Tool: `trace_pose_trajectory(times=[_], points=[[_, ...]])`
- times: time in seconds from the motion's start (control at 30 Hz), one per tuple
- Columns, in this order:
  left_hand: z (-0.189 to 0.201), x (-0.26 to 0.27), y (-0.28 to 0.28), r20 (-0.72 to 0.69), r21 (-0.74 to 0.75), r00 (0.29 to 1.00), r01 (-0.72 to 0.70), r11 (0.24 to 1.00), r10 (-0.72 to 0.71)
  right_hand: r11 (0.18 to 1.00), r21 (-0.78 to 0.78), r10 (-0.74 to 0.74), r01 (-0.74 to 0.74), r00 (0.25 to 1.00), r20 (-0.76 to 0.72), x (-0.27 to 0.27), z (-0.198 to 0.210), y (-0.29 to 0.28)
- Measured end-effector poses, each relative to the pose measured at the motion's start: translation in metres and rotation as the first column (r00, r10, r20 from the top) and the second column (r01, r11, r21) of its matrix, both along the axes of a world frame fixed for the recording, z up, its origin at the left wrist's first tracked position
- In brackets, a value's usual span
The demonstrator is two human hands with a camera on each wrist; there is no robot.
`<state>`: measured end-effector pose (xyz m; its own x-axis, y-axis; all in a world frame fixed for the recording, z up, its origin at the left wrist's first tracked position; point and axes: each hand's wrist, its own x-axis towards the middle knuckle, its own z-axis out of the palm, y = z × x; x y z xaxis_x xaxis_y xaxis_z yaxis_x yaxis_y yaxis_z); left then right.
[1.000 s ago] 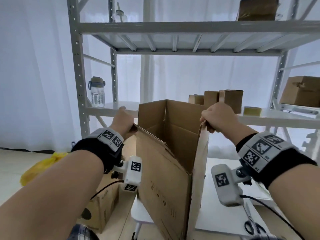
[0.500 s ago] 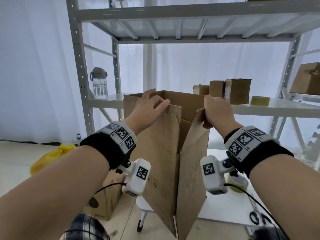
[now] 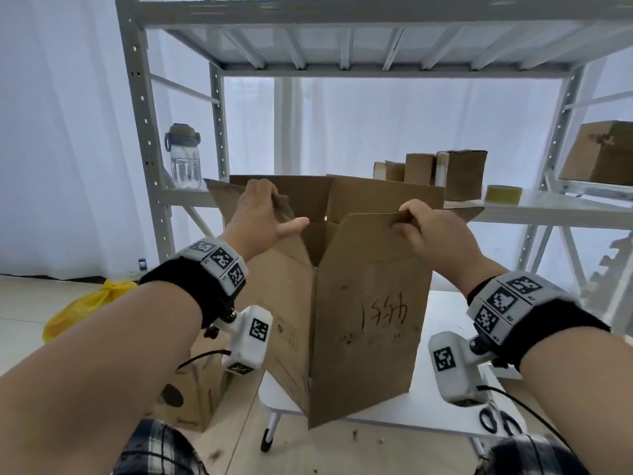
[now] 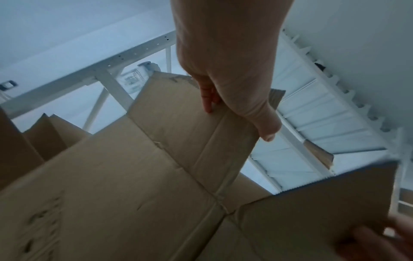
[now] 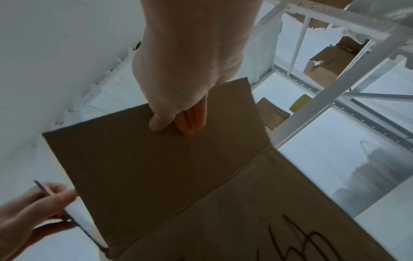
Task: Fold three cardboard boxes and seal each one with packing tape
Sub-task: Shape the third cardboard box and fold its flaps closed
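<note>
Metal shelving behind; white worktop bearing one upright, open-topped cardboard box; left hand, grip clamped on its left top flap; right hand, grip pinching the near flap's upper edge.
</note>
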<state>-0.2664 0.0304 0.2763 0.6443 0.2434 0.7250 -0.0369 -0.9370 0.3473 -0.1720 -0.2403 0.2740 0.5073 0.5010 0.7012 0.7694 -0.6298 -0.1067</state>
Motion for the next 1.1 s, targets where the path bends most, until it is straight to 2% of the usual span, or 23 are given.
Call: trace_pose_trajectory(times=[0.07, 0.17, 0.33, 0.4, 0.47, 0.6, 0.73, 0.87, 0.97, 1.03, 1.1], points=[[-0.003, 0.004, 0.003, -0.003, 0.008, 1.000, -0.003, 1.000, 0.003, 0.994, -0.081, -0.069, 0.078, 0.992, 0.106, -0.011, 0.004, 0.011], [-0.004, 0.004, 0.012, -0.002, -0.042, 1.000, 0.015, 0.999, -0.015, 0.985, -0.122, -0.104, 0.125, 0.980, 0.168, -0.026, 0.012, 0.030], [-0.012, -0.002, 0.009, -0.008, -0.166, 0.998, 0.054, 0.985, -0.056, 0.993, -0.056, -0.085, 0.107, 0.947, 0.310, -0.022, 0.014, 0.048], [-0.013, -0.006, 0.004, 0.008, -0.271, 0.996, 0.088, 0.959, -0.089, 0.997, -0.047, -0.044, 0.061, 0.953, 0.298, -0.016, 0.009, 0.050], [-0.015, -0.006, 0.000, -0.040, -0.352, 0.994, 0.084, 0.932, -0.105, 0.998, -0.047, -0.023, 0.036, 0.967, 0.253, -0.010, 0.003, 0.050], [-0.027, 0.003, 0.000, -0.163, -0.437, 0.986, -0.049, 0.898, -0.025, 0.999, -0.022, -0.022, 0.029, 0.969, 0.244, -0.003, -0.005, 0.050], [-0.037, 0.006, 0.008, -0.021, -0.432, 0.998, -0.059, 0.900, 0.056, 1.000, -0.017, 0.010, -0.004, 0.931, 0.365, -0.006, -0.010, 0.057], [-0.046, 0.002, 0.014, 0.038, -0.502, 0.999, 0.007, 0.865, 0.014, 0.995, 0.089, 0.016, -0.054, 0.925, 0.381, -0.003, -0.011, 0.072], [-0.048, 0.004, 0.019, 0.057, -0.471, 0.998, 0.035, 0.881, -0.009, 0.997, -0.033, -0.063, 0.075, 0.959, 0.275, 0.008, -0.015, 0.088], [-0.047, 0.006, 0.025, 0.067, -0.465, 0.998, 0.036, 0.885, -0.005, 0.995, -0.082, -0.038, 0.055, 0.982, 0.186, 0.014, -0.022, 0.097], [-0.046, 0.007, 0.031, 0.063, -0.444, 0.998, 0.001, 0.896, 0.030, 0.990, -0.139, -0.007, 0.036, 0.980, 0.199, 0.018, -0.028, 0.104]])
